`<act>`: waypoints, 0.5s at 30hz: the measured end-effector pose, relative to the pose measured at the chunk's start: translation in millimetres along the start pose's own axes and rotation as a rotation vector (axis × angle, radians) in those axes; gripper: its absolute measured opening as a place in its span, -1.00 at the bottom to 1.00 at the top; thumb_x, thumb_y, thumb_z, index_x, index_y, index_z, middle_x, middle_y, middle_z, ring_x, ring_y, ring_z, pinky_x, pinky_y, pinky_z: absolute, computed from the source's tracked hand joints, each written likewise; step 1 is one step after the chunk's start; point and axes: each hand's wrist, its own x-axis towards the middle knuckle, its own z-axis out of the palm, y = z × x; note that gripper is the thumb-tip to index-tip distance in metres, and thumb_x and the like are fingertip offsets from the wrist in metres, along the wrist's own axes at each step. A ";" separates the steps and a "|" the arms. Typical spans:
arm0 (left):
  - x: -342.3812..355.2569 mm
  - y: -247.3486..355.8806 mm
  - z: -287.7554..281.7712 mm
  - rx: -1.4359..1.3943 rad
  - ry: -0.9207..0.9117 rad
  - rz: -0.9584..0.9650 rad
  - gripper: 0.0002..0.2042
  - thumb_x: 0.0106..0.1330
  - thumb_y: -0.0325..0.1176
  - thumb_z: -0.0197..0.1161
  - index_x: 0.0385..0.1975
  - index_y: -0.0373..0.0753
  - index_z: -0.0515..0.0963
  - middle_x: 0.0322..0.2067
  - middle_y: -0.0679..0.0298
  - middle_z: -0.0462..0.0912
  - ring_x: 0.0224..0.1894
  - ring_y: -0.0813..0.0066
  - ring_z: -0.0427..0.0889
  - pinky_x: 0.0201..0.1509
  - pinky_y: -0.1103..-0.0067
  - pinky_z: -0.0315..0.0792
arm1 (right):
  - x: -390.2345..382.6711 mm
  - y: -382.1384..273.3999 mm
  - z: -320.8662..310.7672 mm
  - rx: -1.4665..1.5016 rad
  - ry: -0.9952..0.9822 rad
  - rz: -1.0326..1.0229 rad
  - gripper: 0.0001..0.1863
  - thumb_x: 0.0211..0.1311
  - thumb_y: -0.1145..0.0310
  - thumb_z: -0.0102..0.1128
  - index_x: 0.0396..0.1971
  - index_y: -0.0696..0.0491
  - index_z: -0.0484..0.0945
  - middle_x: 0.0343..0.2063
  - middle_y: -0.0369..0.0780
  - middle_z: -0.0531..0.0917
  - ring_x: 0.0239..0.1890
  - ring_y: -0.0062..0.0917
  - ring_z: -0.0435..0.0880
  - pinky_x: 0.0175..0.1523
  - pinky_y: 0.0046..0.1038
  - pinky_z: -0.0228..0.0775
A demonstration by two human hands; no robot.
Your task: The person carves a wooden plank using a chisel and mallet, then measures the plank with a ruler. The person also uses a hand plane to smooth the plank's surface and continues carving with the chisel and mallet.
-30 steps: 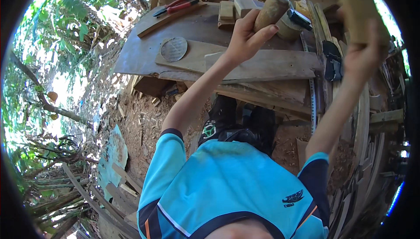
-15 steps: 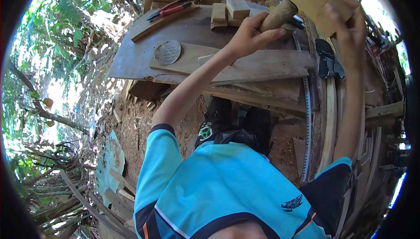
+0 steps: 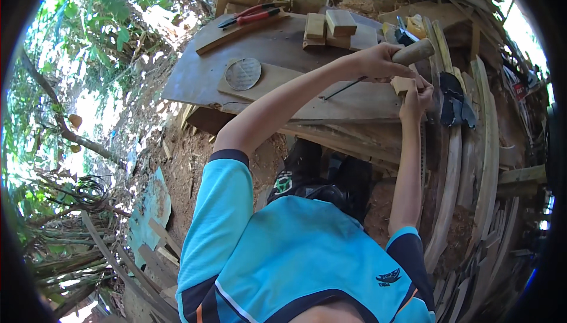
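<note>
My left hand point(image 3: 379, 62) is closed round a cylindrical wooden piece point(image 3: 413, 52) above the bench's right part. A thin dark rod point(image 3: 339, 89) slants from beside this hand across a board point(image 3: 331, 107); I cannot tell whether it is held. Just below, my right hand point(image 3: 418, 97) is closed on a light wooden piece point(image 3: 401, 86), mostly hidden by the fingers. On the bench point(image 3: 192, 80) lie a round flat disc point(image 3: 243, 73), short wooden blocks point(image 3: 341, 23) and red-handled pliers point(image 3: 257, 17) on a narrow board.
Long planks point(image 3: 485, 145) line the right side, with a dark crumpled object point(image 3: 451, 98) on them. Cans and small items point(image 3: 407, 30) sit at the back right. Scrap wood point(image 3: 159, 270) and a pale blue sheet point(image 3: 147, 210) lie at lower left, beside foliage.
My right hand has come down and left from its raised position, turning the wooden piece. My left hand has shifted right with the cylinder, now tipped more sideways. The thin rod has come into view.
</note>
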 end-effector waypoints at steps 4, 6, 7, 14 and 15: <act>10.0 -8.0 -2.6 -0.009 -0.021 -0.095 -0.75 0.12 -0.14 0.23 -0.41 -0.16 0.41 -0.75 0.51 0.27 -0.74 0.82 0.20 -0.72 0.80 0.06 | -0.9 3.0 0.3 -0.071 -0.016 -0.057 -0.69 0.04 0.44 0.15 -0.27 0.18 0.25 -0.32 -0.17 0.44 -0.30 -0.59 0.46 -0.18 -0.55 0.34; 18.5 -11.1 -4.9 0.023 -0.014 -0.172 -0.72 0.11 -0.10 0.23 -0.43 -0.16 0.40 -0.75 0.50 0.27 -0.74 0.81 0.20 -0.74 0.80 0.05 | -1.6 0.6 2.0 -0.031 -0.001 -0.013 -0.69 0.04 0.44 0.15 -0.26 0.19 0.25 -0.33 -0.16 0.45 -0.30 -0.59 0.47 -0.18 -0.55 0.34; 22.3 -11.3 -6.7 0.041 -0.008 -0.209 -0.71 0.10 -0.07 0.24 -0.44 -0.16 0.40 -0.75 0.50 0.26 -0.74 0.81 0.19 -0.75 0.79 0.05 | -1.0 -0.8 3.0 -0.046 -0.008 -0.018 -0.68 0.04 0.44 0.15 -0.26 0.19 0.25 -0.33 -0.16 0.44 -0.29 -0.59 0.47 -0.18 -0.55 0.34; 34.1 -19.9 -0.8 0.157 0.051 -0.228 -0.67 0.06 -0.02 0.25 -0.48 -0.18 0.42 -0.73 0.43 0.29 -0.72 0.74 0.25 -0.77 0.73 0.09 | -2.0 1.4 2.7 -0.401 0.014 -0.256 -0.68 0.02 0.45 0.15 -0.25 0.18 0.26 -0.35 -0.16 0.45 -0.28 -0.57 0.47 -0.16 -0.55 0.33; 33.7 -24.9 7.6 0.252 0.072 -0.129 -0.66 0.04 -0.02 0.26 -0.48 -0.19 0.44 -0.72 0.42 0.32 -0.70 0.72 0.28 -0.75 0.71 0.13 | 0.7 8.2 -2.6 -0.476 0.041 -0.324 -0.69 0.02 0.45 0.15 -0.25 0.18 0.27 -0.36 -0.16 0.45 -0.28 -0.56 0.47 -0.16 -0.54 0.33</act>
